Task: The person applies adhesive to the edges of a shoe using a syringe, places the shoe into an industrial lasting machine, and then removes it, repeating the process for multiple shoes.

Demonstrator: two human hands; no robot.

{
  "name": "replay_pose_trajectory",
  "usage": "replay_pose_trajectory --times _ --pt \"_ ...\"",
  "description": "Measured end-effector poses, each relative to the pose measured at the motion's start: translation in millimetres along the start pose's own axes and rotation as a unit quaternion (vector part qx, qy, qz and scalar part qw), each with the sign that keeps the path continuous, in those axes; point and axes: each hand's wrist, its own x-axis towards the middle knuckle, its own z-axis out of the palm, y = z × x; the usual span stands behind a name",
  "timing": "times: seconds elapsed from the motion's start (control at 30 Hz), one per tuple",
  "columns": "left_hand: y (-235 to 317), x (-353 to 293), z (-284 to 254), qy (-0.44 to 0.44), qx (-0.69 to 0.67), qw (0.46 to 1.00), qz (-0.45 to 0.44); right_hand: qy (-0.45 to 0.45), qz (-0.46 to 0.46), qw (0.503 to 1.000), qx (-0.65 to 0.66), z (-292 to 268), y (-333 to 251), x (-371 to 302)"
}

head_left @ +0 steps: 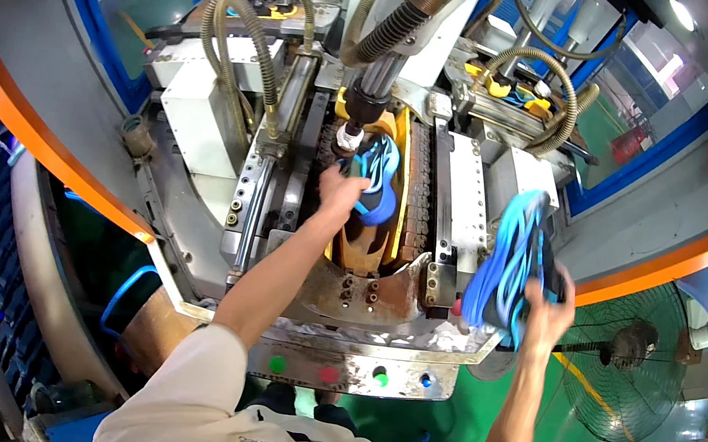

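A blue-and-black shoe [381, 190] with light-blue bands sits tilted in the machine's yellow-edged bay, below a vertical press rod [368, 96]. My left hand [342, 191] grips its near left side, the thumb against it and the other fingers partly hidden. Out to the right, beyond the machine's side block, my right hand [550, 305] holds a second blue shoe [504, 265] with wavy blue and light-blue bands. The thumb and fingers close on its right edge, and this shoe hangs clear of the machine.
Brown padded side walls [418, 195] and steel blocks flank the bay. Ribbed hoses [242, 21] arch above it. A front panel [351, 374] carries coloured buttons. An orange rail [683, 263] curves around the machine, and a caged fan [622, 363] stands at the right.
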Motion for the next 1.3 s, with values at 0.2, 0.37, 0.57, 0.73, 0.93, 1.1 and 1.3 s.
replay_pose_trajectory --times 0.2,0.37,0.57,0.73,0.93,1.1,1.3 --pt "88.5 -197.6 -131.9 -0.01 -0.209 0.962 -0.176 -0.265 0.068 0.909 -0.314 191.3 -20.2 101.4" --pt "107.7 -344.7 -238.8 0.137 -0.173 0.972 -0.086 -0.28 0.01 0.875 -0.394 327.2 7.8 56.5" --pt "100.5 -467.9 -263.7 0.368 -0.155 0.916 0.017 -0.267 -0.087 0.848 -0.45 370.5 75.0 22.2" --pt "46.7 -535.0 -235.3 0.587 -0.109 0.802 -0.018 -0.213 -0.142 0.869 -0.425 390.2 93.8 13.9" --pt "26.2 -587.4 -170.3 0.678 -0.305 0.668 -0.04 -0.266 -0.458 0.832 -0.164 306.9 41.2 -78.6" --pt "-10.4 -621.4 -149.4 0.688 -0.365 0.627 -0.014 -0.567 -0.37 0.725 0.13 224.1 59.4 -272.1" --pt "-47.8 -697.4 -163.8 0.752 -0.405 0.519 0.007 -0.676 -0.282 0.681 -0.001 304.6 234.6 -314.7"
